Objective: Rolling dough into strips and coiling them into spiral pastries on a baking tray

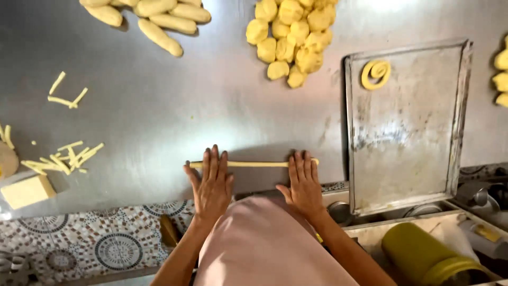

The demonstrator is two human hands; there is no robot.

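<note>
Thin yellow dough rope (254,164) lying across the steel worktop (159,116), pressed under both flat palms, spread to roll it evenly: left hand (211,182) and right hand (303,180), fingers extended, gripping nothing. Just right, metal baking tray (407,159) bearing one coiled dough spiral (376,73); beyond, heaped dough balls (291,37).

We see a broad steel worktop (159,111), dull grey, with a bright glare of light at its far edge. Below its near edge runs a patterned tile front (95,238) with round motifs in dark blue and white.
</note>
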